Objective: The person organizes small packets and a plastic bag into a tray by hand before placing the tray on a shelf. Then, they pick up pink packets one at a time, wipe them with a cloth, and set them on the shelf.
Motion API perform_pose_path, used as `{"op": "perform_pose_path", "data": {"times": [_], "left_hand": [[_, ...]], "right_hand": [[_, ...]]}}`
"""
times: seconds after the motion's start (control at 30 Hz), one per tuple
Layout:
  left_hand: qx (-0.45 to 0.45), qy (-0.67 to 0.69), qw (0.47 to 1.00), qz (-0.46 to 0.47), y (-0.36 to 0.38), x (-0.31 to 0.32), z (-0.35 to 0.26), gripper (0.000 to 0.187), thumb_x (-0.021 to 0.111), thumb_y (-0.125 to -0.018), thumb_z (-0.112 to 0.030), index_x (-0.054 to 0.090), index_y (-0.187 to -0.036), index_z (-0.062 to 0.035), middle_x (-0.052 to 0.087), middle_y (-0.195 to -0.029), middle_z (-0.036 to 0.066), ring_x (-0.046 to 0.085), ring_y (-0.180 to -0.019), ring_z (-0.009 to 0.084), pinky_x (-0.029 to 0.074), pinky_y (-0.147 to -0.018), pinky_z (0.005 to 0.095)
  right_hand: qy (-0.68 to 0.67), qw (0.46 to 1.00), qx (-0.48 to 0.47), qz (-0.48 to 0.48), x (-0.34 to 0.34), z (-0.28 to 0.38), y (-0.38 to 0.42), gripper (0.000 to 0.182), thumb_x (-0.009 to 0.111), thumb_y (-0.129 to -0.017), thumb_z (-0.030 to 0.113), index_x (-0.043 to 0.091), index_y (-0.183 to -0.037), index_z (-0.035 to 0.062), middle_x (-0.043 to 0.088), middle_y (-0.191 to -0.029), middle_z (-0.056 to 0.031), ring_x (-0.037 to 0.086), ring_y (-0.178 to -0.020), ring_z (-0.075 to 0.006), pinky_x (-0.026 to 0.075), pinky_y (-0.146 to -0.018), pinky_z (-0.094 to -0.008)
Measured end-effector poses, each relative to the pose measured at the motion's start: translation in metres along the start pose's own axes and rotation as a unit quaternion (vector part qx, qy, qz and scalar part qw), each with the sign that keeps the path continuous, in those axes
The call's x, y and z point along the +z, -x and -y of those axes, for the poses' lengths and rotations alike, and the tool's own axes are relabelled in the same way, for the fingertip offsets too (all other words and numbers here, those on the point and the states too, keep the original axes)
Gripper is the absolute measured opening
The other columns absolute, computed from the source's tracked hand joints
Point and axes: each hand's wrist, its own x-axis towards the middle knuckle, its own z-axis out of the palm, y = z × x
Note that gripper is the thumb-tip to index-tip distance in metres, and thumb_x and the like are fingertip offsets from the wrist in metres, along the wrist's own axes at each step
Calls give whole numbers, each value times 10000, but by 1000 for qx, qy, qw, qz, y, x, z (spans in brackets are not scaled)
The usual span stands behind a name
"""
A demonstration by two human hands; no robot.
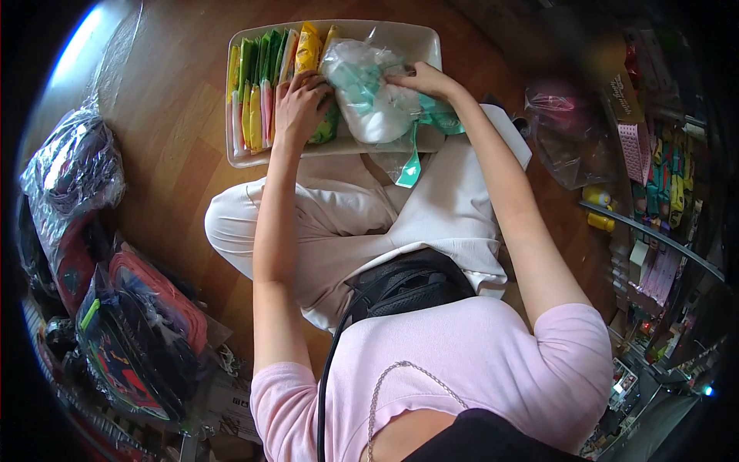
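Observation:
A white tray (334, 26) lies on the wooden floor before my crossed legs. Its left part holds a row of upright green, yellow and pink packets (260, 61). My left hand (305, 100) rests over the right end of that row, fingers bent on the packets beside a yellow packet (308, 48). On the tray's right side sits a clear plastic bag (375, 123) with white and teal contents. My right hand (425, 82) has its fingers closed on the bag's upper right part. A teal-printed flap (410, 168) of plastic hangs over the tray's front edge.
Plastic-wrapped bags (138, 339) lie on the floor at the left, with a wrapped bundle (77, 162) behind them. At the right are a clear bag with something pink (558, 115), yellow bottles (600, 222) and a rack of hanging packets (670, 177).

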Motion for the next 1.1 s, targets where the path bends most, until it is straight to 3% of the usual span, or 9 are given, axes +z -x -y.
{"op": "perform_pose_path", "data": {"times": [0.07,0.17,0.33,0.43,0.63,0.8,0.9,1.0,1.1], "left_hand": [[-1,1,1000,1,1,1,1,173,628,-792,-252,686,-939,-179,612,-1109,-57,451,-1185,144,330,-948,374],[6,4,1000,6,0,-2,0,164,625,-797,-255,689,-929,-182,609,-1120,-64,447,-1190,142,329,-951,374],[0,10,1000,11,0,0,0,158,626,-794,-252,693,-920,-182,607,-1128,-68,446,-1189,141,329,-955,379],[-2,12,1000,7,0,0,1,155,628,-793,-248,694,-916,-182,607,-1127,-71,447,-1186,141,329,-957,380],[-12,17,1000,16,0,-2,0,150,623,-809,-253,699,-914,-180,604,-1142,-74,459,-1183,155,326,-983,367],[-15,19,1000,20,0,-1,0,152,621,-811,-254,701,-917,-180,601,-1147,-77,458,-1181,156,327,-982,371],[-1,14,1000,-11,1,2,2,141,640,-786,-264,700,-895,-198,613,-1094,-88,462,-1165,127,337,-952,372],[4,15,1000,-16,0,1,2,141,638,-786,-261,700,-895,-197,612,-1095,-93,460,-1167,128,337,-952,373],[-3,18,1000,13,0,-2,2,164,623,-811,-257,702,-929,-176,605,-1144,-75,460,-1181,164,335,-974,373]], "right_hand": [[-36,994,-8,-103,5,17,25,646,706,-748,392,543,-1180,-60,631,-1050,-171,597,-945,-207,456,-848,-301],[-80,975,-50,-202,1,-27,17,680,722,-715,405,536,-1171,-64,615,-1101,-199,594,-1021,-262,453,-878,-348],[-168,955,-79,-233,-10,-11,41,419,642,-815,231,554,-1137,-24,632,-1050,-109,581,-956,-188,440,-852,-305],[-245,941,-94,-213,-11,-9,35,399,629,-828,223,558,-1137,-20,626,-1055,-91,573,-951,-176,438,-845,-301],[-325,927,-6,-186,-23,12,41,498,643,-835,287,518,-1202,-24,590,-1134,-91,558,-1004,-180,420,-894,-288],[-360,915,-13,-180,-25,19,37,514,638,-835,300,502,-1195,-40,594,-1110,-106,563,-1010,-188,429,-890,-292],[-207,955,-21,-213,-20,18,32,610,652,-818,371,460,-1237,-29,571,-1152,-131,534,-1069,-209,401,-935,-306],[-143,978,25,-151,-28,24,42,787,527,-849,567,381,-1313,-52,436,-1341,-188,369,-1274,-264,220,-1079,-335],[-175,975,27,-133,-42,18,50,828,490,-848,619,378,-1326,-49,434,-1344,-178,373,-1272,-260,203,-1090,-340]]}}
